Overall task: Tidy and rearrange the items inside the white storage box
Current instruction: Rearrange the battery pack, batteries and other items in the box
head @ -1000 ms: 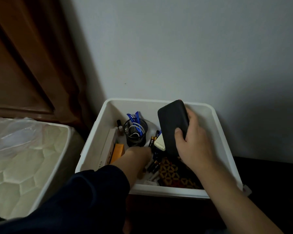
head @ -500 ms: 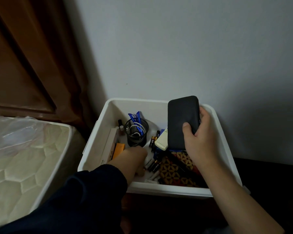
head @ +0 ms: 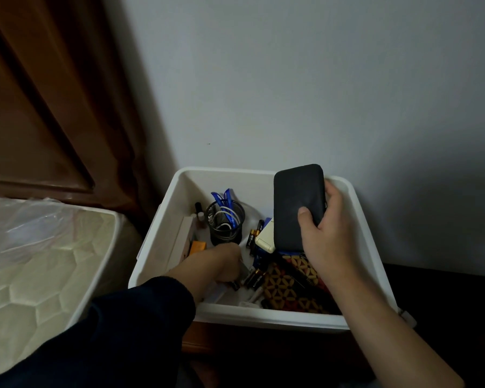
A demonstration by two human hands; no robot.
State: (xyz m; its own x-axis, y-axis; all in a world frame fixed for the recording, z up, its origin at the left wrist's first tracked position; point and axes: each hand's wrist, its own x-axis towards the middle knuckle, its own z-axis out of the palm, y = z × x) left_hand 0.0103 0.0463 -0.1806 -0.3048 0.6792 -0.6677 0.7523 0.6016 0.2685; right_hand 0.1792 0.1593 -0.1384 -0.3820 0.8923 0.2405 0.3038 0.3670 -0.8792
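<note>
The white storage box point(head: 163, 219) stands against the wall. My right hand point(head: 324, 228) grips a dark grey oblong case point(head: 296, 203), held upright above the box's right side. My left hand point(head: 221, 264) reaches down onto the box floor among loose batteries point(head: 254, 278); its fingers are curled, and what they hold is hidden. Inside the box are a black mesh cup point(head: 226, 222) with blue clips and a white cable, a cream gadget point(head: 266, 236), an orange item point(head: 198, 246) and a red-and-yellow patterned pouch point(head: 289, 287).
A quilted mattress point(head: 39, 264) under clear plastic lies left of the box. A brown curtain point(head: 53, 93) hangs behind it. The grey wall runs right behind the box. Dark furniture sits under and right of the box.
My right hand has lifted the dark case up and to the right, turning it upright. My left hand has drawn nearer along the box floor toward the front batteries.
</note>
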